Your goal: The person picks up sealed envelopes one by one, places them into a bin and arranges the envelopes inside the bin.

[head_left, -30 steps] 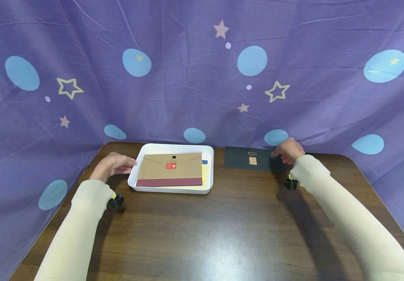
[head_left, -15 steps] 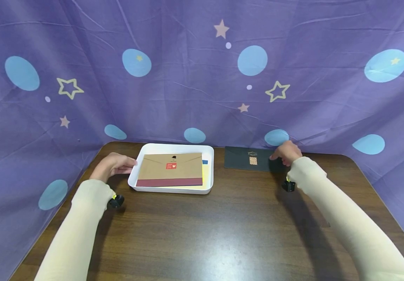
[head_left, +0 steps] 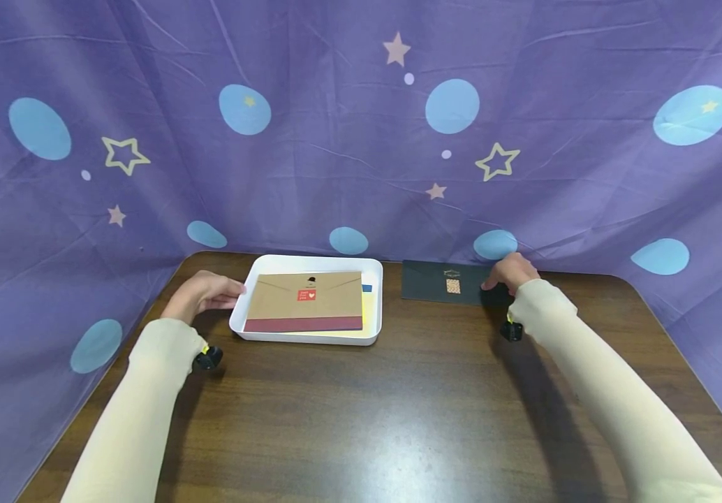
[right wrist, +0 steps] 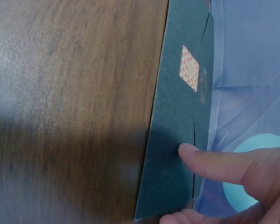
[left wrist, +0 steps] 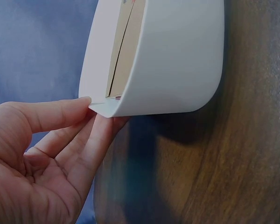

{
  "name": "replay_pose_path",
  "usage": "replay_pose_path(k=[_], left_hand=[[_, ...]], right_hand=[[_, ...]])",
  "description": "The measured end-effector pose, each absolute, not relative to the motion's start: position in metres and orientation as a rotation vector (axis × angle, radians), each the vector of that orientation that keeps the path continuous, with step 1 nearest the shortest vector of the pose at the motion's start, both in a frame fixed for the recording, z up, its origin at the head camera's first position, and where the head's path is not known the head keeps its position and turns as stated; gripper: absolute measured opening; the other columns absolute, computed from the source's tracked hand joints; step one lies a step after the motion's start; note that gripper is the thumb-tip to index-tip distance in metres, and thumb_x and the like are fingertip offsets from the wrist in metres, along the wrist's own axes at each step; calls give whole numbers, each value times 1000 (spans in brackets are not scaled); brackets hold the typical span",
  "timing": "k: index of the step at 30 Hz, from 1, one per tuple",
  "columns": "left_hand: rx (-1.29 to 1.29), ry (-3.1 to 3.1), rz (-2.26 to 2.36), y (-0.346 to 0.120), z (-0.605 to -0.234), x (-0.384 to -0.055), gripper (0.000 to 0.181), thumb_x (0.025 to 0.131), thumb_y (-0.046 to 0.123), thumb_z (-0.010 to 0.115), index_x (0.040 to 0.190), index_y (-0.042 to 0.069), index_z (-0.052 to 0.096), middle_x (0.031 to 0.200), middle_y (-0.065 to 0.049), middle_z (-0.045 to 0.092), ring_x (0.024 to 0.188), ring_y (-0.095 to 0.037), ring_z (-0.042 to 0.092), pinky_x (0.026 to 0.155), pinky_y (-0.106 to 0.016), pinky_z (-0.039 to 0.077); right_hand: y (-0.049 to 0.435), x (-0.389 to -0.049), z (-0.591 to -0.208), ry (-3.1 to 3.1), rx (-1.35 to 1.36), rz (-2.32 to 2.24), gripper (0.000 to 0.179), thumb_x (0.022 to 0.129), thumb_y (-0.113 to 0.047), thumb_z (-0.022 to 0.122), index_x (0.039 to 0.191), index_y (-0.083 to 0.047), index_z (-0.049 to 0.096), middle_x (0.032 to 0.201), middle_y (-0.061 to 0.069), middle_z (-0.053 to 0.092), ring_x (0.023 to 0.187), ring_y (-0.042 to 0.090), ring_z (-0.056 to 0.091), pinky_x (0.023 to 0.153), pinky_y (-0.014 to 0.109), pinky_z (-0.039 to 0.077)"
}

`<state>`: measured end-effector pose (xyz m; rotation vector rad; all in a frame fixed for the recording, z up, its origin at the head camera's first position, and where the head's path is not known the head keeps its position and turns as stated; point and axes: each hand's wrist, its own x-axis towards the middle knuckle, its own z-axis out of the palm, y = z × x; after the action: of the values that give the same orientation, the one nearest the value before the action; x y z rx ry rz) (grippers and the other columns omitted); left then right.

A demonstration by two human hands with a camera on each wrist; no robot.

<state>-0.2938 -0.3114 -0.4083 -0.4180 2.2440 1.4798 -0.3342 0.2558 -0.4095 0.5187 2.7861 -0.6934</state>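
A white tray stands at the back left of the table, with a kraft-brown envelope on top of the things inside it. My left hand pinches the tray's left rim, the thumb at the top and the fingers against the outside, as the left wrist view shows. To the right of the tray a dark green envelope with a small patterned sticker lies flat by the curtain. My right hand holds this envelope's right end, thumb on its face and fingers at the short edge, partly out of view.
Beneath the brown envelope, a yellow piece and a blue corner show in the tray. A purple curtain with stars and dots hangs along the back edge of the brown wooden table.
My right hand has shifted slightly left and its thumb has come further onto the dark green envelope. The left hand, the tray and the envelopes keep their places.
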Motion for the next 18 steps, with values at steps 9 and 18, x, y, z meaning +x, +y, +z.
replay_pose_path(k=[9,18], left_hand=[[-416,2240,1484,-312,-406,-294,8,96,4,63,99,-1,69,69,7,69,66,-3,67,72,-18,63],[-411,2244,1478,-311,-408,-294,13,96,4,63,104,-5,67,70,6,69,68,-3,67,70,-17,63]], right_hand=[[256,-338,-411,2759,586,-695,45,74,-30,91,90,-3,58,68,6,56,58,16,57,50,24,51],[260,-338,-411,2711,602,-685,49,78,-35,89,95,0,59,74,8,58,70,19,60,54,26,50]])
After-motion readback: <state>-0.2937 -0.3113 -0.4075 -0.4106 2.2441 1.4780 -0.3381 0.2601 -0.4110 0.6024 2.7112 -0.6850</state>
